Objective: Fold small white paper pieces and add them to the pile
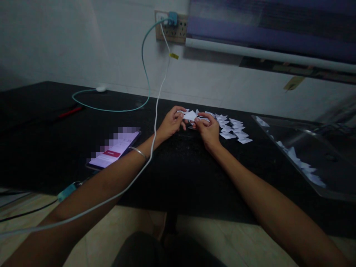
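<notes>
Between my two hands is a small piece of folded white paper (pixel 190 115), pointed at the top. My left hand (pixel 172 121) pinches its left end between thumb and fingers. At its right end, my right hand (pixel 208 129) grips it with thumb and forefinger. Just behind and to the right, several folded white paper pieces (pixel 228 135) lie in rough rows on the black table (pixel 178 178). Some of these are partly hidden by my hands.
On the left lie a lit phone (pixel 114 148) and a red pen-like object (pixel 70 112). A white cable (pixel 155 122) crosses over my left arm from the wall socket (pixel 178 31). At right, a clear tray-like sheet (pixel 314 193) has more white paper pieces along its edge.
</notes>
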### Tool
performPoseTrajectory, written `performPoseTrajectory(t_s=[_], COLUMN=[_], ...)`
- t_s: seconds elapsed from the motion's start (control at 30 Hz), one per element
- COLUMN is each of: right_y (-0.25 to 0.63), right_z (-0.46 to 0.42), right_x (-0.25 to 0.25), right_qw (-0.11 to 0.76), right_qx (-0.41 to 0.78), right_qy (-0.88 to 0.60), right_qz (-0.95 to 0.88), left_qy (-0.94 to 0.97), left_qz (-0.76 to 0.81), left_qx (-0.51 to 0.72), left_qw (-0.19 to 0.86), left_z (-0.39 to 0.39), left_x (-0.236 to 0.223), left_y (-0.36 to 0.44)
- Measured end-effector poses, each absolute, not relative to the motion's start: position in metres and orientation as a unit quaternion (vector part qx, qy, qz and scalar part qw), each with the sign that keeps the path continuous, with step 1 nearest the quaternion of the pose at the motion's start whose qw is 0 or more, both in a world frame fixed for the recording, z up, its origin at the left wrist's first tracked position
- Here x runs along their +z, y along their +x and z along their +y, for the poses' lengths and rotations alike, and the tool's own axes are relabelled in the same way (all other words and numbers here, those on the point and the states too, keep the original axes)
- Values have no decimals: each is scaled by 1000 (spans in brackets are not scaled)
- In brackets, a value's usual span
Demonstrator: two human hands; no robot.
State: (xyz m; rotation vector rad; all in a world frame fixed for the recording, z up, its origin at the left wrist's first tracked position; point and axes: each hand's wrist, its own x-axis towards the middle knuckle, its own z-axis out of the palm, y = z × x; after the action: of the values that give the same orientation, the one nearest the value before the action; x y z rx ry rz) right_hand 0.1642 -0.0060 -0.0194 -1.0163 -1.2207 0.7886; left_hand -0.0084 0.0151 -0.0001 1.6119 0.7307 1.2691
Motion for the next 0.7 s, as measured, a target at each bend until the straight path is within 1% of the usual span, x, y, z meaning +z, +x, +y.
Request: performPoseTrajectory(t_s=[0.1,0.2,0.27,0.47,0.7], right_y=[164,163,161,160,162], right_z=[-6,-9,-11,-10,-10], right_x=[-19,-17,-16,-15,-16], right_qw=[629,620,616,622,635], right_qx=[337,327,326,335,357], right_qy=[-445,-444,-441,-435,-433], right_qz=[-541,-558,-565,-558,-531], left_qy=[646,664,684,704,712], left_qz=[307,305,298,300,286], left_qx=[507,463,442,458,429], left_qw=[481,502,497,452,476], left_z=[14,13,12,9,7], left_x=[0,0,1,6,9], left_y=[-9,-7,-6,-10,-12])
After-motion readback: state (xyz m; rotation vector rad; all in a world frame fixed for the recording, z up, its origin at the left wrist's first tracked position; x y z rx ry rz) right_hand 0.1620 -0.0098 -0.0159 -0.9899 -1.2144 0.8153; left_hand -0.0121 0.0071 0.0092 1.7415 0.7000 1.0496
